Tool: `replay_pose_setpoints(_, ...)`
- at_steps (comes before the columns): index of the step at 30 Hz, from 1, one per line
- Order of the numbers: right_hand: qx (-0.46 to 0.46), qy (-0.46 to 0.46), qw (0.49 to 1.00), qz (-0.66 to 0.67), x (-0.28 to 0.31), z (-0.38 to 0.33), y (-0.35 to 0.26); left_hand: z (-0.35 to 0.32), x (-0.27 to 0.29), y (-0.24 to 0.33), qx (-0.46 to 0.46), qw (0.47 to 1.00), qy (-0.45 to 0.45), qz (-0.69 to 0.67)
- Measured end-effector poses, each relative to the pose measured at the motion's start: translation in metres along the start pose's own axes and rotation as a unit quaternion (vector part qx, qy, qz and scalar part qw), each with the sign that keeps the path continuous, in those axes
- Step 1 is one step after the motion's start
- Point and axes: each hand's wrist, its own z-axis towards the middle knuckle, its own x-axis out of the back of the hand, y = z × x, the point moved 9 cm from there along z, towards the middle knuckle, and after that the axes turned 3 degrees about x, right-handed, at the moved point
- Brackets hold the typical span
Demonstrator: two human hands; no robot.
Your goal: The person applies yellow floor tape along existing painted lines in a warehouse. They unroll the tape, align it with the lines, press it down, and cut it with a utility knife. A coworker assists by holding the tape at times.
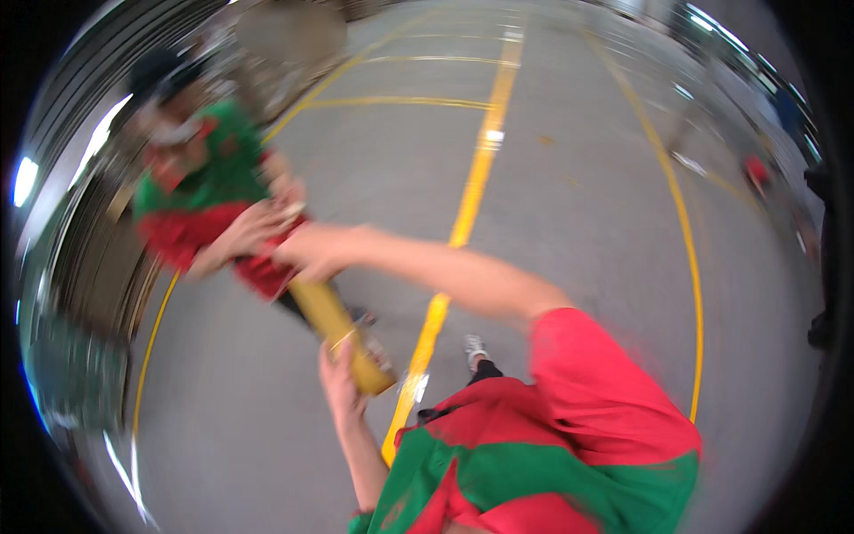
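Note:
A long yellow-brown tube-like object (331, 316), blurred, slants down in front of me; its exact kind cannot be made out. My left hand (342, 378) grips its lower end from the left side, with the fingers against it. Stretched across to the left, my right arm brings my right hand (316, 251) over the object's upper end, the fingers bent round it and smeared by motion. Close by, a co-worker's hands (267, 221) come together around something small and pale, almost touching my right hand.
The co-worker (200, 178), in a green and red shirt and dark cap, stands at the left. Yellow lines (480, 178) cross the grey floor (569, 178). Stacked brown sheets (98, 258) and a greenish stack (80, 369) line the left side. Blurred objects stand at the far right.

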Motion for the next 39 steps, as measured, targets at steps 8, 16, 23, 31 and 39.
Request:
replay_pose_setpoints(8, -0.097, 0.033, 0.993, -0.054, -0.021, -0.009, 0.010, 0.014, 0.023, -0.023, 0.065, 0.996, 0.016, 0.055)
replay_pose_setpoints(16, -0.163, 0.070, 0.984, 0.009, -0.018, -0.037, 0.030, 0.009, 0.011, -0.016, 0.081, 0.991, -0.020, 0.107)
replay_pose_setpoints(23, -0.145, 0.050, 0.988, 0.023, -0.019, -0.029, 0.020, -0.002, 0.005, -0.013, 0.094, 0.992, 0.005, 0.081)
replay_pose_setpoints(31, -0.116, 0.025, 0.993, -0.005, -0.021, -0.022, 0.017, -0.006, 0.010, -0.012, 0.090, 0.994, 0.045, 0.040)
replay_pose_setpoints(39, -0.148, 0.045, 0.987, 0.048, -0.009, -0.024, 0.014, -0.015, -0.006, 0.002, 0.070, 0.997, 0.034, 0.014)
